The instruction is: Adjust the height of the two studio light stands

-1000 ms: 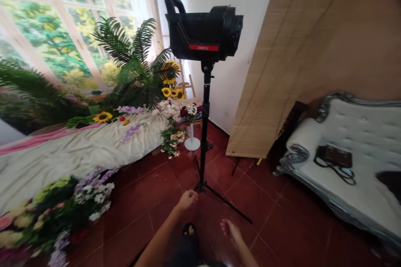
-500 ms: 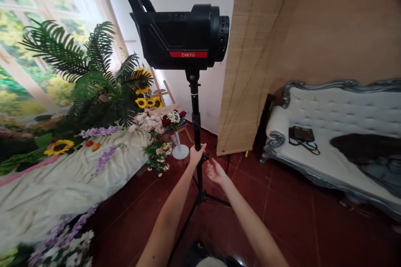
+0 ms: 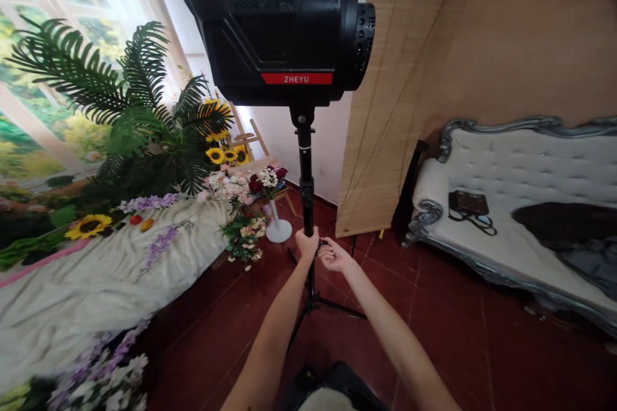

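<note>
Head view: the left hand (image 3: 307,243) wraps around the black pole of a light stand (image 3: 307,205), fingers closed on it, while the right hand (image 3: 333,255) just beside it pinches a small black locking knob (image 3: 322,244) at the side of the pole, fingers curled. Above the hands the pole rises to a black studio light (image 3: 274,38), mounted at the top with its handle to the left and its red ZHEYU label (image 3: 296,79) facing the camera. Below, the stand's legs spread over a red tiled floor (image 3: 448,308). Near the pole on the left, a white pedestal (image 3: 278,231) stands beneath red and white flowers (image 3: 268,180), with a wooden easel (image 3: 259,136) behind. Farther left, cream fabric (image 3: 120,276) carries a sunflower (image 3: 89,227) and purple blossoms (image 3: 161,247), below a palm plant (image 3: 139,122). Behind the light and to its right hangs a bamboo blind (image 3: 369,173); beyond it, a white tufted sofa (image 3: 520,164) with a silver frame holds a brown bag (image 3: 468,203) and a dark brown heap (image 3: 549,221).
</note>
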Motion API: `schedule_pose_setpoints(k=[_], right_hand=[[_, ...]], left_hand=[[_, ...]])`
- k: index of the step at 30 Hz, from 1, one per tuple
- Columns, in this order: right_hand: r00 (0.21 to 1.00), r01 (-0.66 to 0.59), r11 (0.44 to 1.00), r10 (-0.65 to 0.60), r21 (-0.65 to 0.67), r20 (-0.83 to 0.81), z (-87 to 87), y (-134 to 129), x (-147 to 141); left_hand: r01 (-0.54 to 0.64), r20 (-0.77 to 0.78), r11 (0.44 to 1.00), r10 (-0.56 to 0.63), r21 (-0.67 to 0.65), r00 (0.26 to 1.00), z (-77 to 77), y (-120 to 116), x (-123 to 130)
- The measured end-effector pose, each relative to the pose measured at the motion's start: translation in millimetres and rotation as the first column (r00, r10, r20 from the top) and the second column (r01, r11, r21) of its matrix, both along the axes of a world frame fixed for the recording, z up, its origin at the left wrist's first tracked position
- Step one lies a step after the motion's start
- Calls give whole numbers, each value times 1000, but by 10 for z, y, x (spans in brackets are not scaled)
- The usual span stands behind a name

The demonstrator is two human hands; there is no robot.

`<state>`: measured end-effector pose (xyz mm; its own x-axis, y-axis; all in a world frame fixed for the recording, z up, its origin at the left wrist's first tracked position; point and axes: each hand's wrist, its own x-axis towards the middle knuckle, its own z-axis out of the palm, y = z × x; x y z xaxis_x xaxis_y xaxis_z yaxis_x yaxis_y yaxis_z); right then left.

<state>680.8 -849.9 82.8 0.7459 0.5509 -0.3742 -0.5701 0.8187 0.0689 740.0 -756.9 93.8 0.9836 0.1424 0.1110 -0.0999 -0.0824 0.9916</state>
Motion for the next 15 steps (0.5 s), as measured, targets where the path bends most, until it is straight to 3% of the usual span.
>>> schedule_pose_setpoints(k=[4, 6, 7, 8, 10, 12, 14, 15], right_hand=[[992, -60, 992, 72, -115, 101, -23, -60, 21], [964, -23, 958, 97, -285, 247, -27, -57, 32], [934, 19, 899, 140, -437, 329, -26, -46, 35], [896, 79, 795, 207, -602, 392, -23, -31, 34], [835, 218, 492, 353, -843, 422, -29, -4, 9], [819, 295, 248, 432, -923, 378, -74, -13, -58], [809, 345, 35, 496, -938, 315, -169, -79, -159], [798, 376, -98, 539, -921, 268, -231, -129, -212]], left_hand=[[-57, -27, 998, 56, -21, 998, 38, 0, -21], [-49, -19, 999, 49, -14, 999, 30, 3, -21], [-38, -10, 999, 38, -4, 999, 23, 4, -18], [-28, 0, 1000, 28, 7, 1000, 15, 6, -14], [-15, 25, 999, 14, 29, 1000, 1, 11, -6], [2, 43, 999, -4, 45, 999, -3, 13, -4], [20, 40, 999, -22, 46, 999, 0, 11, -9], [27, 28, 999, -28, 39, 999, 3, 9, -12]])
